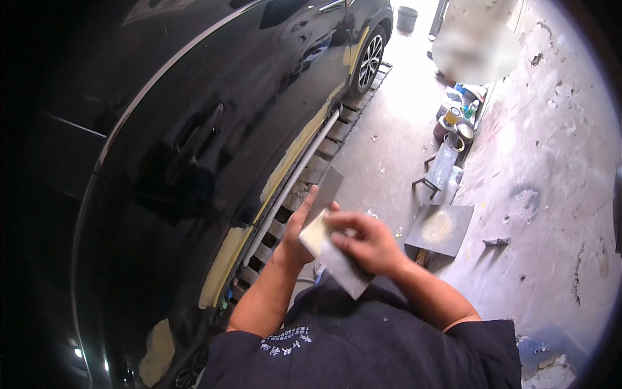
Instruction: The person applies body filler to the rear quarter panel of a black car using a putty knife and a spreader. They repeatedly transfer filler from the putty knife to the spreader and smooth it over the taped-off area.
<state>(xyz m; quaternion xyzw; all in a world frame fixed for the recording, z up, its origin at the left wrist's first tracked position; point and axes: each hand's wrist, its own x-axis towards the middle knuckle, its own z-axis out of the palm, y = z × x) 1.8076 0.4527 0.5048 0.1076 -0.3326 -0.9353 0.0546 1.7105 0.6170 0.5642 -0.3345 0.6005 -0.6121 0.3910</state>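
My left hand (299,227) holds a flat grey metal spreader blade (326,188) that points up and away from me. My right hand (368,243) grips a second flat spreader (334,256) with a dab of pale yellow filler (315,235) on its near-left end, pressed against the first blade. Both hands are close together in front of my chest. To my left stands a black car (194,117) with yellow filler patches (223,262) along its lower sill.
A grey mixing board (439,228) with a filler smear lies on the concrete floor to the right. Cans and bottles (453,123) stand by the stained wall (557,168). The car rests on a grated ramp (327,146). A bucket (407,18) stands far ahead.
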